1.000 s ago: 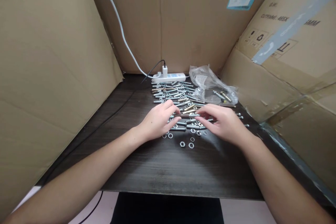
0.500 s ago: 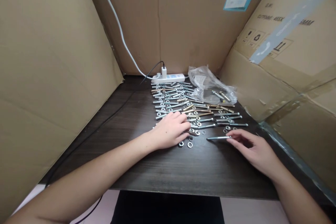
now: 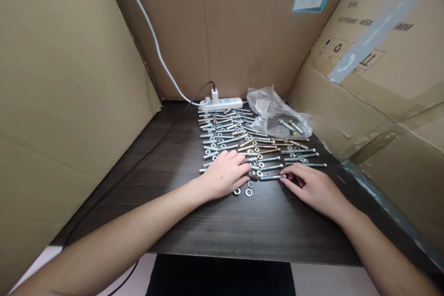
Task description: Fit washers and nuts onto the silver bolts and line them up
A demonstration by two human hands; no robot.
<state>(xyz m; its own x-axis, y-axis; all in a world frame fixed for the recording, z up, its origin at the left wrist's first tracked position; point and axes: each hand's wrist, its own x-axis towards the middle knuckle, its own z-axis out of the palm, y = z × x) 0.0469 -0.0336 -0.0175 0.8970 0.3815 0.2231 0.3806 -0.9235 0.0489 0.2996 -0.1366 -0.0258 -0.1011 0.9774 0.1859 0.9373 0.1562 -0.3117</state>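
Between the thumb and fingers of my right hand [image 3: 312,188] is the head end of a silver bolt [image 3: 271,177]. Its shaft points left, low over the dark tabletop, just below another bolt [image 3: 271,167] in the array. My left hand [image 3: 224,175] rests palm down over the lower left of the laid-out hardware, fingers a little apart and bent; what lies beneath them is hidden. Below its fingertips are a nut [image 3: 237,191], a flat washer [image 3: 249,193] and a thin ring [image 3: 250,184].
Rows of bolts, sleeves, nuts and washers cover the table [image 3: 194,226] beyond my hands. Behind them stands a white power strip [image 3: 232,103] with a plug and cables. A clear plastic bag [image 3: 274,106] holds several metal pieces. Cardboard walls [image 3: 256,41] enclose the back and sides.
My right hand has moved left and slightly away from me, bringing the bolt in beside the rows. My left hand has stayed nearly in place.
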